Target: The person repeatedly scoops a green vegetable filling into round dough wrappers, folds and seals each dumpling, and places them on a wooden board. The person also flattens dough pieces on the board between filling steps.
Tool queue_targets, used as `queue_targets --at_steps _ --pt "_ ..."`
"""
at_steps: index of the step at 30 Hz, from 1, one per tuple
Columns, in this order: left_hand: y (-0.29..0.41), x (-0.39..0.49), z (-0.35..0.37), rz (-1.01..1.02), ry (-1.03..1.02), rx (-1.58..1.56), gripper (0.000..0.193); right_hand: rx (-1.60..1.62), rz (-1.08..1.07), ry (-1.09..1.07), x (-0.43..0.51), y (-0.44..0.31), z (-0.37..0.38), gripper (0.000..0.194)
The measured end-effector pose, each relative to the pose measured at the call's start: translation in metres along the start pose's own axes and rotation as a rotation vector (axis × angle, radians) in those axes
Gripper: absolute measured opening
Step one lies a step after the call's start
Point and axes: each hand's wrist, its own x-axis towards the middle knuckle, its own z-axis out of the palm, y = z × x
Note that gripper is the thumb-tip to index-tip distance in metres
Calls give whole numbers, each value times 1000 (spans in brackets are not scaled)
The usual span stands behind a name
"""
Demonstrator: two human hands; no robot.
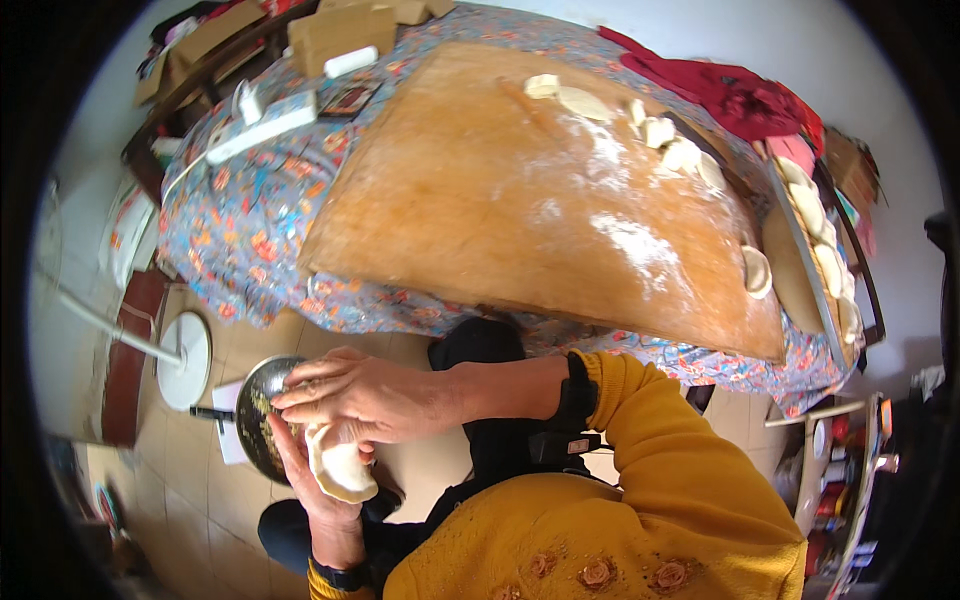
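Observation:
A large folded dumpling of pale dough rests in my left hand, low over my lap. From above, my right hand bends over the same dumpling, with its fingers and thumb at the upper end of the dough edge. The right fingers partly hide that end. Just beyond my hands, a dark pan with a black handle holds a crumbly, greenish-yellow filling. My right hand covers part of its rim.
A floured wooden board lies on a floral tablecloth. On it are a rolling pin, dough pieces and a dough wrapper. Dumplings line a tray at right. A power strip sits left.

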Motion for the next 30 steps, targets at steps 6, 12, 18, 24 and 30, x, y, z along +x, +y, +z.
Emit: queue_targets --at_steps 6,12,18,24,30 --pt "6 25 23 -236 0 199 79 -45 48 -179 -22 -3 -50 69" --pt "4 52 56 -311 -43 305 95 -161 170 -37 -43 -10 -72 60" --pt "0 66 65 -242 -294 441 91 31 1033 560 -134 -25 -164 60" --pt "-6 68 50 -156 -165 671 68 -754 1610 756 -289 -57 -269 68" --pt "-16 66 48 -138 -153 705 59 -1090 1707 770 -371 -49 -274 59"
